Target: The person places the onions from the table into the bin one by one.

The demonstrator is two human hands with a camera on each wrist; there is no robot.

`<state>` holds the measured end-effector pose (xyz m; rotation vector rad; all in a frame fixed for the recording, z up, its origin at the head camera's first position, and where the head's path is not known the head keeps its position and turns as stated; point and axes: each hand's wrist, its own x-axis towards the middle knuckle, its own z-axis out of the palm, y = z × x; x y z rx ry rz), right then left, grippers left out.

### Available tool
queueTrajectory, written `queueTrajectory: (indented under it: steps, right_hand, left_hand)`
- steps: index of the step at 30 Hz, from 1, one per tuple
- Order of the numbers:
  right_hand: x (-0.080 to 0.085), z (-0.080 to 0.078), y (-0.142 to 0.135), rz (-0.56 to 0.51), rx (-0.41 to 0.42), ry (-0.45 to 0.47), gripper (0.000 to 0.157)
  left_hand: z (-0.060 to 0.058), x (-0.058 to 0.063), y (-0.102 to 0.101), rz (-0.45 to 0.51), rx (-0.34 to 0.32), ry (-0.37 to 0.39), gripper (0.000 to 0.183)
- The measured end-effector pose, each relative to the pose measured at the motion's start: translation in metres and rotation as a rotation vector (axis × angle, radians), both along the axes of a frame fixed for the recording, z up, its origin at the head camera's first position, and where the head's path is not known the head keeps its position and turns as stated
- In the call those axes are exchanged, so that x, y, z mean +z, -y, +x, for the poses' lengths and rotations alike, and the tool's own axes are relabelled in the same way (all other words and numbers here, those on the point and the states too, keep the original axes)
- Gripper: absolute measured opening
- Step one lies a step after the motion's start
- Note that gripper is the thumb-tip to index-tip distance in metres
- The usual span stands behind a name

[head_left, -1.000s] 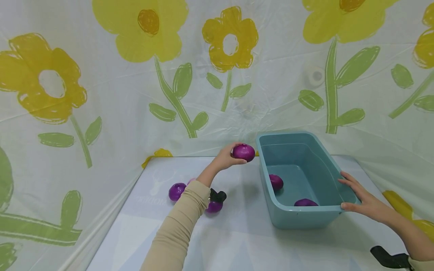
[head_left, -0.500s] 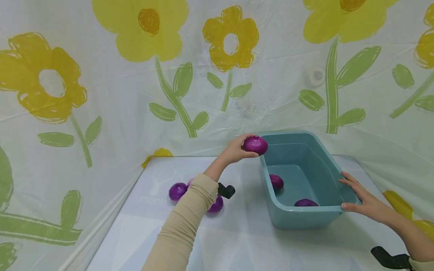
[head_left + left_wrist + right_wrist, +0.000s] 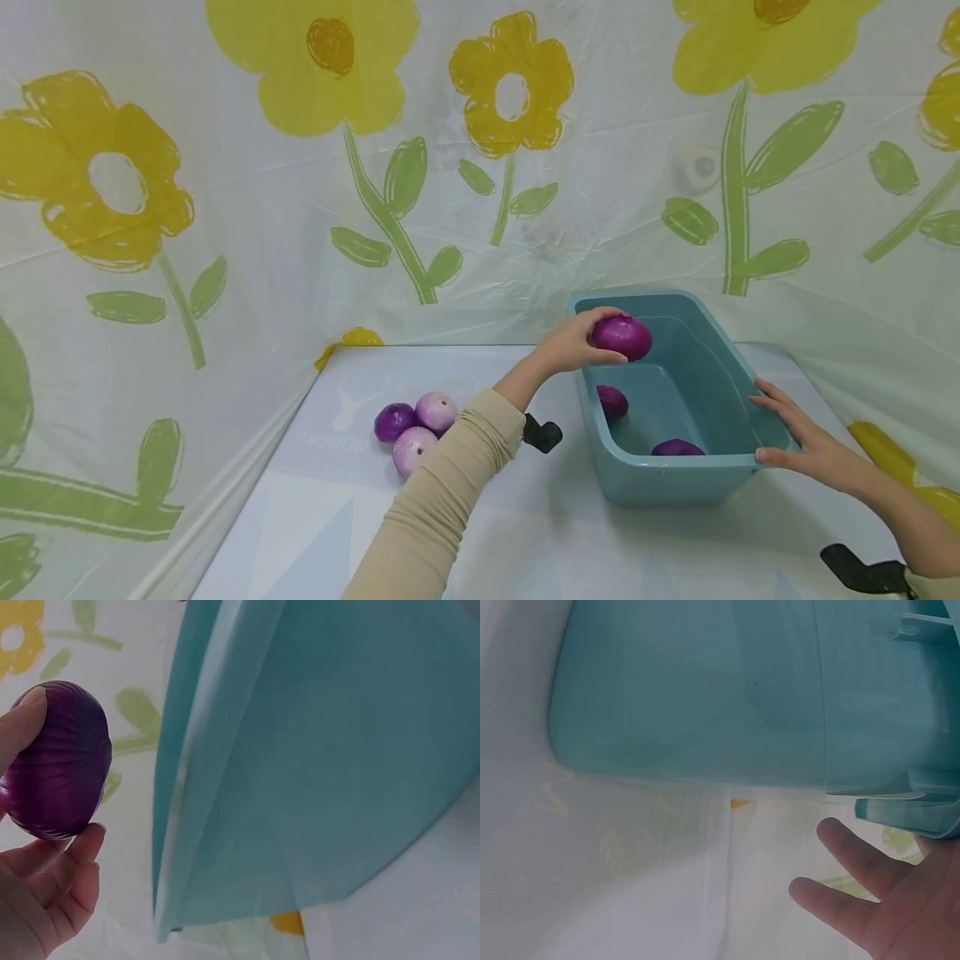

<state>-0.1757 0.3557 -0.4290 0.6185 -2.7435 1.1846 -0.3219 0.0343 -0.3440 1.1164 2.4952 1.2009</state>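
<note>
While an onion [image 3: 624,337] is clamped in the left hand [image 3: 573,344] above the tub [image 3: 675,485], held high probably for rim clearance, its near right corner is touched by the right hand [image 3: 821,450], fingers apart, seemingly for steadiness; loose onions [image 3: 394,423] are grouped toward the left edge of the table [image 3: 307,525].

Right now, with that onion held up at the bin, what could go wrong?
The left hand could let the held onion slip, perhaps bumping the two onions inside the bin.
The left sleeve overlaps the table onions in the head view; lowered, it might nudge them.
</note>
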Motion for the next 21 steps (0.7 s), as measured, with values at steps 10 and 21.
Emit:
queueTrajectory:
  steps: [10,21]
  right_hand:
    - [0.000,0.000,0.001,-0.010,0.008,-0.005,0.071]
    - [-0.002,0.000,0.001,-0.022,0.018,-0.008,0.072]
  left_hand:
    - [0.011,-0.010,-0.012,-0.062,-0.070,0.055,0.058]
    - [0.006,-0.013,0.013,-0.032,-0.048,0.120,0.059]
